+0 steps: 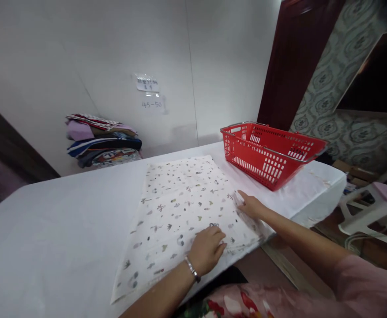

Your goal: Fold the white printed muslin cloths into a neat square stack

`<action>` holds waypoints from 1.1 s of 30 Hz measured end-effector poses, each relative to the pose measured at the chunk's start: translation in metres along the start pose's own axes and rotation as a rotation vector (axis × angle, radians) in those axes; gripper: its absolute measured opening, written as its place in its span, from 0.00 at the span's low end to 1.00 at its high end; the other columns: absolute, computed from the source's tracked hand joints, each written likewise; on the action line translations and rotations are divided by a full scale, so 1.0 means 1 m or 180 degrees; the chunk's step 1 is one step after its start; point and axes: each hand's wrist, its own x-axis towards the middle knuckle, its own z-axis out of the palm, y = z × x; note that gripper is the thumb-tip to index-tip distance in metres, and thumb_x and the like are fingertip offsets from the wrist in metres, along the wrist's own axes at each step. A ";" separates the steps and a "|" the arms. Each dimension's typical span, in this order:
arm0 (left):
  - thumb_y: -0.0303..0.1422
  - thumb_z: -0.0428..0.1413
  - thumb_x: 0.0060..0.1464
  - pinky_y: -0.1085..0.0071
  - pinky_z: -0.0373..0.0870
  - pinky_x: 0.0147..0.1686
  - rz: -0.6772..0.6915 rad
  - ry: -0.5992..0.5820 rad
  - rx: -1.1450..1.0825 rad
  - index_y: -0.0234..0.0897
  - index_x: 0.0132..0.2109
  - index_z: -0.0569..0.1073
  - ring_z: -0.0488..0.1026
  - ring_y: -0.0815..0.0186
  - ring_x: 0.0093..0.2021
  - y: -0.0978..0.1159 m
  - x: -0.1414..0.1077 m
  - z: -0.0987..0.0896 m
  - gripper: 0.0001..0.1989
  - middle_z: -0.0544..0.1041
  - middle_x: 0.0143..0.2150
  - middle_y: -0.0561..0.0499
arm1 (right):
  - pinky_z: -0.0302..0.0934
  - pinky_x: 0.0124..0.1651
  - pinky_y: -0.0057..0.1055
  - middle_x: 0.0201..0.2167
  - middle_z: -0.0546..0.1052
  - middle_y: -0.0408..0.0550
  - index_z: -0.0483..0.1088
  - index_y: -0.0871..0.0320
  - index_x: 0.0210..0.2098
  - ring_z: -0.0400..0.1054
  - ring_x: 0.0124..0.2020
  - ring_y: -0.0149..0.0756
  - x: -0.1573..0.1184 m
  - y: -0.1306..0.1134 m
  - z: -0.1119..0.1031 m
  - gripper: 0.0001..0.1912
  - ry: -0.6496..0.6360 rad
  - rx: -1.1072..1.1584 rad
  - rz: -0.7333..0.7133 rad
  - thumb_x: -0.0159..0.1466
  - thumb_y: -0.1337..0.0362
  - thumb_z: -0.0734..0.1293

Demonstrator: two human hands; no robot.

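A white cloth [180, 212] printed with small palm trees, leaves and other motifs lies spread in a rectangle on the table. Near its front edge, my left hand [208, 248], with a bracelet at the wrist, rests palm down on the fabric, its fingers slightly bent and holding nothing. My right hand [250, 206] is at the cloth's right edge, thumb and fingers closed on the fabric there, which is a little rumpled under it. Part of that grip is hidden by the hand itself.
A red plastic basket [259, 154] with metal handles stands at the table's back right. Folded clothes [103, 143] are stacked at the back left by the white wall [114, 53]. The white-covered table [54, 234] ends at the front near my body. A plastic stool [375, 207] is on the right.
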 end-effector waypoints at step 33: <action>0.25 0.46 0.51 0.67 0.65 0.41 -0.0710 0.1390 -0.0875 0.40 0.45 0.67 0.70 0.65 0.42 0.031 0.028 -0.032 0.14 0.74 0.42 0.51 | 0.62 0.34 0.31 0.42 0.74 0.46 0.46 0.46 0.63 0.70 0.33 0.35 -0.038 -0.074 -0.026 0.42 -0.0635 0.4646 0.0048 0.54 0.55 0.69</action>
